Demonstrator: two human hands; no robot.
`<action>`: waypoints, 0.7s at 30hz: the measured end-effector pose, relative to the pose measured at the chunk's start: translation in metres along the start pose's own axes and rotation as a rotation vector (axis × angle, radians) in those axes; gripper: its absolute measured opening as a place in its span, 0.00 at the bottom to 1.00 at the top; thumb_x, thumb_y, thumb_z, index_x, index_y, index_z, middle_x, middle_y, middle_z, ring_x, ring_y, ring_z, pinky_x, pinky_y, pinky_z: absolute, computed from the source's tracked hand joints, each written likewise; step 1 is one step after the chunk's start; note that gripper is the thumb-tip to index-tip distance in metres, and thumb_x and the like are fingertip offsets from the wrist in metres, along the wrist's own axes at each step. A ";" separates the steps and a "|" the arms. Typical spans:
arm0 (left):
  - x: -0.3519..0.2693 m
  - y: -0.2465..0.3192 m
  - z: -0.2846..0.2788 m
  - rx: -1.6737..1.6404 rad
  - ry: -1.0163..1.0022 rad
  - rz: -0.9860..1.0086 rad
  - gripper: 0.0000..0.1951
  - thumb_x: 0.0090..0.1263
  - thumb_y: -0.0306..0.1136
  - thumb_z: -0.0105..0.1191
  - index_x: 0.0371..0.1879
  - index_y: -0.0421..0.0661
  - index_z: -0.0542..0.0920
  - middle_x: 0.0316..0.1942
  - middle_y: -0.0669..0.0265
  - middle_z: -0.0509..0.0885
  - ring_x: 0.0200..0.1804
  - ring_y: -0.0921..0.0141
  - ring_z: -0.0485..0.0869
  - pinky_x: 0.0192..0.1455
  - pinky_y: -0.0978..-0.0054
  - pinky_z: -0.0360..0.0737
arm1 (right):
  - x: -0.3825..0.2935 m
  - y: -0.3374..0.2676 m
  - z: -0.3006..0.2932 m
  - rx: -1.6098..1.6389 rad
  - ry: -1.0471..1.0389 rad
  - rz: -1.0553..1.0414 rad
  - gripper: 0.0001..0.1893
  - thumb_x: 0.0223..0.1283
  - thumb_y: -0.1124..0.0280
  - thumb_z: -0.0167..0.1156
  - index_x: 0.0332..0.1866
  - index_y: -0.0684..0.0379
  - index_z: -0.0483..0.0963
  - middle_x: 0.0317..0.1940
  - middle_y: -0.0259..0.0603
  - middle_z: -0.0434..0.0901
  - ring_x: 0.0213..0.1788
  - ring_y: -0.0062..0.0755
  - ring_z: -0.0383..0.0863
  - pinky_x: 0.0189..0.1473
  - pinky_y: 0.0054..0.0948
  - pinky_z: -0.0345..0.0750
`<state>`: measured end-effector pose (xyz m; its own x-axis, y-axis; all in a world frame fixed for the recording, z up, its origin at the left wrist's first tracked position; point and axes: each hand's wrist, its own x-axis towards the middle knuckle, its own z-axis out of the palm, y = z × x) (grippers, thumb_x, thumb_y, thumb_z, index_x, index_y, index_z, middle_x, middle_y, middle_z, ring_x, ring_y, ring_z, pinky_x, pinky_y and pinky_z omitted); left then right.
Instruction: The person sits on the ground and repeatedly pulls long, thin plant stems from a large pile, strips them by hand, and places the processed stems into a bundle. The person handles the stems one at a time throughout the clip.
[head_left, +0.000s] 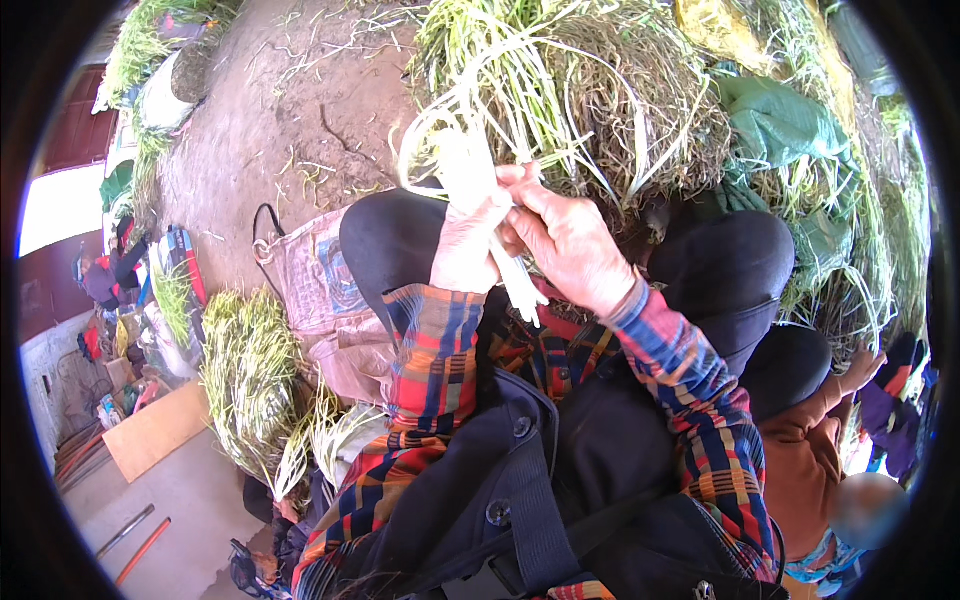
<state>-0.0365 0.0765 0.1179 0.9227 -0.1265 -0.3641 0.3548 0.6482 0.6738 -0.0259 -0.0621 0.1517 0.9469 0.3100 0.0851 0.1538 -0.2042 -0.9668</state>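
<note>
My left hand (471, 244) is closed around a bundle of pale, long-leaved plant stalks (517, 283), held between my knees. The stalk ends point down towards my lap, and the thin leaves loop over at the top, where glare washes out detail. My right hand (559, 240) is at the bundle's right side, its thumb and fingers pinched together against the stalks and my left hand. Whether it grips a single strand cannot be told. Just beyond both hands lies a large heap of the same plants (637, 112), with green leaves and brown, root-like strands.
A pink woven sack (330, 285) lies by my left knee, near another plant pile (251, 375). A green sack (780, 124) lies among plants at the right. A co-worker in a brown top (799, 450) sits close on my right. A board (157, 431) and rods (142, 550) lie at the left.
</note>
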 end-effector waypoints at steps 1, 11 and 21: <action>0.000 -0.003 0.002 -0.012 -0.011 0.019 0.11 0.64 0.32 0.58 0.43 0.44 0.78 0.44 0.65 0.82 0.27 0.78 0.77 0.26 0.84 0.73 | -0.007 0.003 0.001 -0.282 0.002 -0.020 0.07 0.59 0.71 0.54 0.41 0.60 0.72 0.26 0.46 0.78 0.27 0.44 0.80 0.29 0.38 0.75; 0.008 0.045 -0.014 -0.090 -0.139 0.088 0.11 0.67 0.38 0.52 0.40 0.43 0.75 0.45 0.51 0.79 0.43 0.57 0.81 0.46 0.63 0.80 | -0.036 0.020 -0.011 -0.408 -0.097 -0.079 0.04 0.62 0.72 0.52 0.38 0.59 0.73 0.20 0.47 0.74 0.25 0.49 0.78 0.26 0.38 0.73; 0.057 0.106 -0.038 -0.281 0.025 0.257 0.10 0.72 0.39 0.46 0.35 0.45 0.75 0.27 0.69 0.75 0.19 0.78 0.64 0.22 0.82 0.63 | 0.019 0.092 -0.010 -0.666 0.152 0.199 0.11 0.63 0.73 0.51 0.50 0.61 0.70 0.44 0.48 0.73 0.43 0.39 0.76 0.45 0.35 0.75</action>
<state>0.0482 0.1667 0.1445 0.9711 0.0834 -0.2238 0.0534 0.8377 0.5436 0.0090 -0.0841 0.0665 0.9964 0.0846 0.0018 0.0675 -0.7825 -0.6190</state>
